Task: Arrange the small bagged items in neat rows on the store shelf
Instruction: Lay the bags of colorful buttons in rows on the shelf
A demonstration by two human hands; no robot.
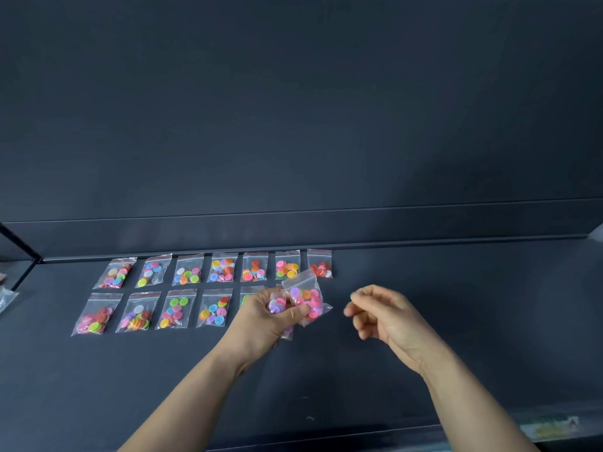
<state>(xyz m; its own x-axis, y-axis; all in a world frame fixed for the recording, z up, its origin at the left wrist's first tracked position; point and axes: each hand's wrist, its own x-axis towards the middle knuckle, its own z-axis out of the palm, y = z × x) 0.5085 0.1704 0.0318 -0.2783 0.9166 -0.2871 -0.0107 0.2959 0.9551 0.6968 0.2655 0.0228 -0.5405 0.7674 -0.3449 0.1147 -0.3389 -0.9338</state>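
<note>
Where the held ones were: small clear zip bags of coloured buttons [305, 300] — bunched above the front row's [177, 308] right end.
Left hand [264, 316]: fingers clamped round them.
Right hand [381, 313]: nearby, fingers loosely curled, empty.
Back row [222, 267]: seven bags lay on the dark grey shelf [456, 321].

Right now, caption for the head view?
Left hand grips button bags above two laid rows on the shelf; right hand hovers open.

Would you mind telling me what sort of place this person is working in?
Probably a craft or haberdashery shop display: a dark matte shelf with a back panel, small clear zip bags of coloured buttons laid in two rows, and the left hand gripping spare bags.
</note>
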